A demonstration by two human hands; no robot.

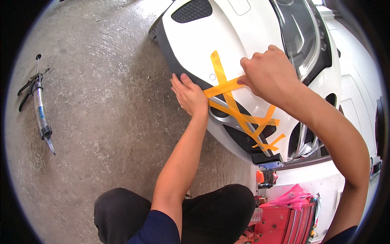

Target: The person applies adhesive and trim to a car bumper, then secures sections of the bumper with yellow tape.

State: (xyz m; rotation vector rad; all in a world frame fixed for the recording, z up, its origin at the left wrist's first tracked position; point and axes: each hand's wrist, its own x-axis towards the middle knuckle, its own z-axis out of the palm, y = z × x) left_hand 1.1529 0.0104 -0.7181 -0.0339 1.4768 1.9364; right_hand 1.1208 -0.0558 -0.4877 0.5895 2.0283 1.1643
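Observation:
A white car bumper (243,44) with a dark lower edge fills the upper middle. Orange masking tape strips (243,119) cross one another over its grille opening and silver trim (266,143). My left hand (190,95) lies against the bumper's lower edge with its fingers stretched out, at one end of a tape strip (222,88). That strip runs across the bumper to my right hand (271,75), whose thumb and curled fingers pinch its other end. Whether a roll is inside the right hand is hidden.
A caulking gun (39,99) with a clear tube lies on the worn concrete floor (105,101) at the left. At the lower right stand a red tool cabinet (276,223) and a pink plastic bag (290,197). My dark-trousered knees (219,207) are bent below.

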